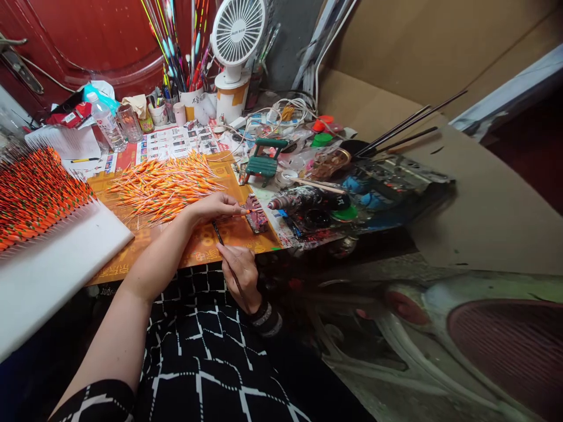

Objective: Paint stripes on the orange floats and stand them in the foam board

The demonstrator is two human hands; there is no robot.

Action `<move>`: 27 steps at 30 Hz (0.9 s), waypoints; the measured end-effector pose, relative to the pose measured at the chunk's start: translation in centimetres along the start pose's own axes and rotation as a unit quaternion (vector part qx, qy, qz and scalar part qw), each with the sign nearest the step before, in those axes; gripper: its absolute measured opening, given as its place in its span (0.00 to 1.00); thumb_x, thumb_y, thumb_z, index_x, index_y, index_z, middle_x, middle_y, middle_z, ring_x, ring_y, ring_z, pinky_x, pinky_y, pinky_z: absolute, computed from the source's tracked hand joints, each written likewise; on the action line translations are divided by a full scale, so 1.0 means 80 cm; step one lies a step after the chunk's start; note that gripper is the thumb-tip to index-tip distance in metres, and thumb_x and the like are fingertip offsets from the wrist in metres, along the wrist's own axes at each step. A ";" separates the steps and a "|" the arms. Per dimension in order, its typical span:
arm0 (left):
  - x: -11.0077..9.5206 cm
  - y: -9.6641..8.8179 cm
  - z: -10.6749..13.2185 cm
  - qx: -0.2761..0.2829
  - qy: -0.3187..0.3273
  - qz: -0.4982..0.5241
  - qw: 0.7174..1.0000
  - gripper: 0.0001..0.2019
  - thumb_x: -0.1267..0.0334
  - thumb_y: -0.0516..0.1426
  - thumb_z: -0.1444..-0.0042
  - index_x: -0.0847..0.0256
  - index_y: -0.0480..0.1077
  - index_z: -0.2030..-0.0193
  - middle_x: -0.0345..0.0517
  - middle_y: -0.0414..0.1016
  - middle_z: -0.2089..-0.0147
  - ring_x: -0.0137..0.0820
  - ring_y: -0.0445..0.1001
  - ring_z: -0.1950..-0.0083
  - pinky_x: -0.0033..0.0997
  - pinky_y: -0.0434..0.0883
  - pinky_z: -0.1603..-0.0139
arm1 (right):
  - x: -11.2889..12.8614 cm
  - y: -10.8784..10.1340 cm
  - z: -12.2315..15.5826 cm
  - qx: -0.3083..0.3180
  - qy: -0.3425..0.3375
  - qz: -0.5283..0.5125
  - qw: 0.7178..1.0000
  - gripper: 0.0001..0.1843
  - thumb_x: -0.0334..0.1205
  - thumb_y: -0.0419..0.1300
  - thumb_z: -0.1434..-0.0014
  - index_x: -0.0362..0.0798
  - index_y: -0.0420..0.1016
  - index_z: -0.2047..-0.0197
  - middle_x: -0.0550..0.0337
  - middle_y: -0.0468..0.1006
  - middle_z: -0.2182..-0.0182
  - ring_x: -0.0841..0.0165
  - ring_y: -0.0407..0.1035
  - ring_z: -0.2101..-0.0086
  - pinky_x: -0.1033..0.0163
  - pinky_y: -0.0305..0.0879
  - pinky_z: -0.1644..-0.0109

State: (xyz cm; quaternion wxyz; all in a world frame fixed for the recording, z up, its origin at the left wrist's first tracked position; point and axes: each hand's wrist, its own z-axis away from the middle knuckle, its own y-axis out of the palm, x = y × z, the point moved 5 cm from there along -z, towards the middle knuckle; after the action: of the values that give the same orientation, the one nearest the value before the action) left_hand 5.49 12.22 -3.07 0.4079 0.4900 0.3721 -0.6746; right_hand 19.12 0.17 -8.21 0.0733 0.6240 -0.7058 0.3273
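Observation:
My left hand (215, 208) pinches a thin orange-striped fishing float (250, 210), its tip reaching over a paint-crusted small block (256, 214). My right hand (240, 275) is shut on a thin dark paintbrush (219, 234), whose tip sits just left of the left fingers. Behind my left wrist lies a loose pile of similar orange floats (165, 186) on an orange printed mat (211, 240). At the far left, many more floats stand in rows in a white foam board (57, 269).
Paint bottles (308, 199), a small green stand (264, 161), tangled cables and cups of long float stems (173, 53) crowd the desk behind. A white desk fan (237, 32) stands at the back, with cardboard sheets (484, 193) to the right.

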 end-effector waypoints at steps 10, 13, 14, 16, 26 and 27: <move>0.001 -0.006 0.002 0.013 -0.009 0.030 0.999 0.25 0.46 0.71 0.57 0.63 0.66 0.81 0.32 0.56 0.84 0.18 0.51 0.83 0.25 0.45 0.80 | -0.006 -0.031 -0.007 -0.010 -0.033 -0.044 0.998 0.28 0.26 0.55 0.33 0.53 0.68 0.33 0.51 0.80 0.53 0.61 0.75 0.55 0.51 0.74 0.50; 0.000 -0.010 0.009 0.032 -0.018 0.025 0.999 0.24 0.47 0.71 0.56 0.64 0.68 0.80 0.33 0.57 0.85 0.18 0.52 0.83 0.25 0.46 0.80 | -0.020 -0.058 -0.026 -0.041 -0.064 0.058 0.995 0.26 0.28 0.54 0.32 0.52 0.68 0.34 0.51 0.80 0.53 0.60 0.75 0.54 0.50 0.74 0.48; 0.000 -0.011 0.011 0.041 -0.023 0.019 0.999 0.23 0.48 0.71 0.56 0.65 0.70 0.79 0.33 0.58 0.85 0.18 0.53 0.83 0.24 0.47 0.80 | -0.025 -0.067 -0.035 -0.057 -0.072 0.104 0.990 0.24 0.28 0.54 0.32 0.52 0.69 0.35 0.50 0.81 0.53 0.60 0.75 0.54 0.50 0.73 0.48; 0.000 -0.012 0.016 0.054 -0.026 0.015 0.998 0.22 0.49 0.71 0.56 0.66 0.71 0.79 0.34 0.59 0.85 0.18 0.53 0.83 0.24 0.47 0.80 | -0.035 -0.082 -0.054 -0.075 -0.075 0.187 0.977 0.22 0.29 0.56 0.32 0.49 0.72 0.37 0.49 0.81 0.54 0.59 0.74 0.54 0.51 0.72 0.47; -0.024 -0.009 0.042 0.085 0.009 0.051 0.995 0.23 0.46 0.71 0.57 0.67 0.73 0.77 0.40 0.66 0.81 0.19 0.57 0.81 0.23 0.51 0.79 | -0.037 -0.092 -0.091 -0.047 -0.012 0.231 0.972 0.10 0.37 0.59 0.32 0.51 0.81 0.51 0.51 0.80 0.58 0.60 0.71 0.58 0.53 0.67 0.52; -0.026 -0.008 0.047 0.065 0.021 0.064 0.996 0.23 0.45 0.70 0.55 0.67 0.73 0.77 0.38 0.64 0.82 0.18 0.57 0.81 0.23 0.51 0.79 | -0.034 -0.089 -0.092 -0.052 -0.007 0.205 0.977 0.10 0.36 0.59 0.32 0.51 0.81 0.52 0.51 0.80 0.59 0.60 0.71 0.58 0.53 0.68 0.51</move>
State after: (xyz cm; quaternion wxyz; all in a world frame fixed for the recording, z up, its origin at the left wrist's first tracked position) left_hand 3.93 9.49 -0.11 0.4096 0.5528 0.3038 -0.6591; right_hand 24.03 6.45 -1.26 0.0318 0.4638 -0.8351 0.2941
